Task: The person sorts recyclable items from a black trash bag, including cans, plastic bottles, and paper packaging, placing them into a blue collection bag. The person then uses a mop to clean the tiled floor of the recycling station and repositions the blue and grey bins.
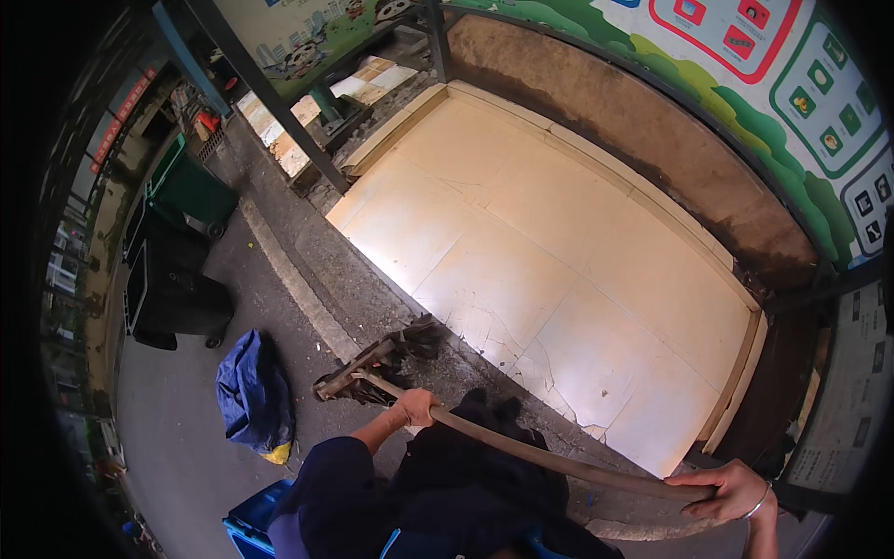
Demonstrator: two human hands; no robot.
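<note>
Both my hands are on a long-handled mop point(540, 455), whose wooden pole runs across in front of my body. My left hand point(414, 407) is closed round the pole close to its head. At the pole's far right end, my right hand point(731, 491) grips it, with the index finger lying along the wood and a thin bracelet at the wrist. The mop head point(358, 369) is a wooden crossbar with dark ragged strips, at the paved edge beside a raised tiled floor point(521, 252). Some cracks and small debris mark the tiles.
Left of me a blue sack point(250, 396) stands on the asphalt, near a black wheeled bin point(177, 293) and a green one point(186, 182). A blue bin point(256, 517) is at my lower left. Metal posts point(270, 93) and a brown panel point(624, 130) border the tiles.
</note>
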